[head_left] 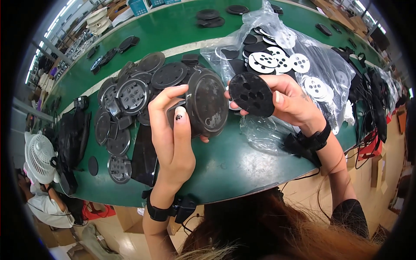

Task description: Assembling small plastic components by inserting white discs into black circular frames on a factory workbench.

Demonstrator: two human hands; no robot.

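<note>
My left hand is closed around a dark, round plastic housing, its broad face turned to the right. Between the thumb and fingers of my right hand is a thin black disc with several holes, held upright just right of the housing. The two pieces are close but look apart. Left of my left hand lies a heap of similar dark round housings. Behind my right hand, a clear plastic bag lies open with white perforated discs and black ones in it.
A small black disc lies on the green table near its front edge. Several dark housings sit farther back. At the left stands a white fan, near a person in a white top. Black cables hang at the right.
</note>
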